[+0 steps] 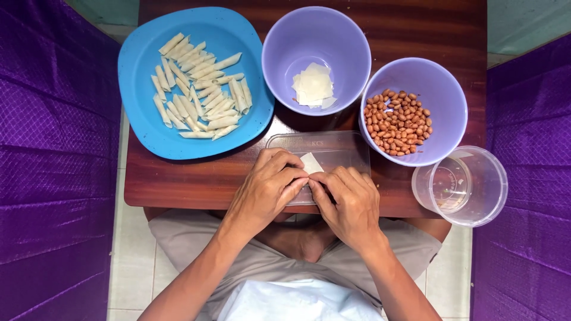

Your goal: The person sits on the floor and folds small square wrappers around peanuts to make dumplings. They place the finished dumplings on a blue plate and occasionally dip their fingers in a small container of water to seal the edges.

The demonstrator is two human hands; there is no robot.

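We see a small white wrapper sheet pinched between the two hands, its free corner sticking up above the knuckles, over a clear flat plastic tray at the near edge of the counter. Our left hand lies palm down, its fingers curled tightly inward onto the sheet. Our right hand meets it from the other side, fingertips bent down and closed on the same sheet, so the two hands touch at the fingertips. Both forearms angle in from below, over crossed legs.

Behind the tray stands a lilac bowl holding a stack of white square sheets. To its right, a second lilac bowl holds peanuts. A blue plate at the far left carries many rolled pastry sticks. An empty clear tub sits at the right edge.
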